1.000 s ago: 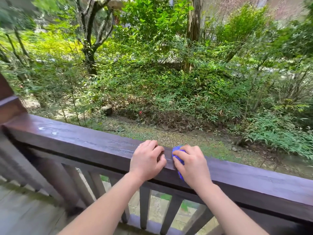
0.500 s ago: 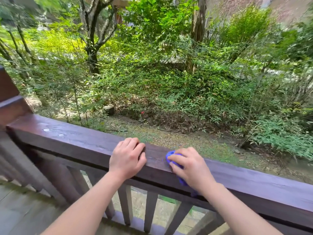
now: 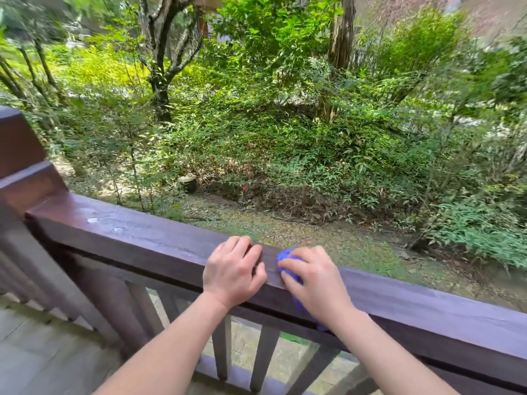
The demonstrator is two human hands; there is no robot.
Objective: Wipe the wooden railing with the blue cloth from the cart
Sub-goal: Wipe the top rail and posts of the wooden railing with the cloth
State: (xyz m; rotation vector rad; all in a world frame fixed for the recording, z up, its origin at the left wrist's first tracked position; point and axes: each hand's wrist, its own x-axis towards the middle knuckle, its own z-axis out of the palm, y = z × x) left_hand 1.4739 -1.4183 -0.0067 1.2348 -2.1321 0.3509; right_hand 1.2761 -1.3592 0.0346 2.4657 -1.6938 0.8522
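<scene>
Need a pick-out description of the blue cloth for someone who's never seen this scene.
Find the dark brown wooden railing running across the lower frame, with greenery behind it. Two bare hands rest on its top near the middle; the blue cloth is bunched under the right hand, draped over the rail's near edge. It is the only blue thing there; the left hand is empty.

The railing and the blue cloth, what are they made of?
The railing looks like wood, stained dark brown with a slight sheen; faint grain and pale spots show on top. The blue cloth under the right hand looks like soft fabric, since it bunches and drapes over the edge. Its exact weave is too blurred to tell.
</scene>
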